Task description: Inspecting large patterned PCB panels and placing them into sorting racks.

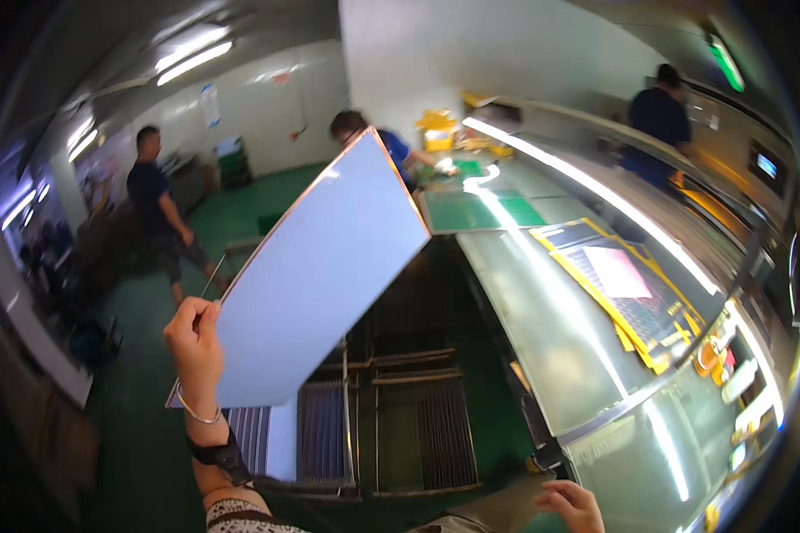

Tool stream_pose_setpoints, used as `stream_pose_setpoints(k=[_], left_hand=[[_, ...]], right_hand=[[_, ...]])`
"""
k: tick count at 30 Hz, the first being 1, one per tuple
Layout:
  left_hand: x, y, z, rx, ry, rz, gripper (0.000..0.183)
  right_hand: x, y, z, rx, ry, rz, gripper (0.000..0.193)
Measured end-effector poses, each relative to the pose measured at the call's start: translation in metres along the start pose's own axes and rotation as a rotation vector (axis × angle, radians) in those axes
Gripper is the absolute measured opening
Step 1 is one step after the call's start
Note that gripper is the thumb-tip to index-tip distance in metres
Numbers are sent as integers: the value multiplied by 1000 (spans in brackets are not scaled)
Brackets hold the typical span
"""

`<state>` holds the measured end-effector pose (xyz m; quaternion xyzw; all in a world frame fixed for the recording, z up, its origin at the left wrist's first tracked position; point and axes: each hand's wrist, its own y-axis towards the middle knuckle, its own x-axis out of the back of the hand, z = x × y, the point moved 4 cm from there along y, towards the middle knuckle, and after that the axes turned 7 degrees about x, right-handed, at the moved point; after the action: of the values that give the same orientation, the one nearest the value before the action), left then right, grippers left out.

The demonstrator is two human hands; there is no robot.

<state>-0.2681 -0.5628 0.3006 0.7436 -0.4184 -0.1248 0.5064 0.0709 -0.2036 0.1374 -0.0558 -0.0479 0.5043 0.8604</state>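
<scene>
My left hand (pixel 197 348) is closed, pinching the left edge of a large flat board (pixel 320 258). The board is pale blue with thin copper-coloured edges, and it is held up at a tilt, its far corner raised. Below it stand slotted racks (pixel 427 435), and similar pale sheets (pixel 282 440) sit upright in the left one. Near the bottom edge, my right hand (pixel 572 506) is by the metal worktable (pixel 533 320). Its fingers are loosely bent and a little apart, with nothing visible in them.
On the worktable lie a yellow-framed dark sheet (pixel 627 284) with a pink-white paper on it and a green mat (pixel 484 211). Behind the raised board a person in blue (pixel 396 155) leans over the table. Others stand at left (pixel 151 191) and far right (pixel 658 124).
</scene>
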Motion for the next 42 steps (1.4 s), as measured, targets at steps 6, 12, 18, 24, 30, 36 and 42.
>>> stream_pose_setpoints(k=[6,12,18,24,30,36,42], left_hand=[[-41,13,-41,80,-382,354,18],[-95,-14,-80,55,-529,628,20],[-160,-45,-95,34,-673,803,21],[-241,-103,-180,-79,-757,1114,17],[-303,-261,-339,-420,-975,1501,14],[-261,-399,-469,-908,-777,1597,22],[-255,-436,-414,-730,-986,1399,34]], right_hand=[[-17,73,-58,299,160,106,61],[-54,90,-12,471,489,259,75],[-32,73,-25,404,517,188,58],[22,6,-93,292,329,-138,27],[29,-113,-144,101,364,-293,26],[25,-186,-178,-80,549,-712,29],[41,-199,-217,18,763,-871,30]])
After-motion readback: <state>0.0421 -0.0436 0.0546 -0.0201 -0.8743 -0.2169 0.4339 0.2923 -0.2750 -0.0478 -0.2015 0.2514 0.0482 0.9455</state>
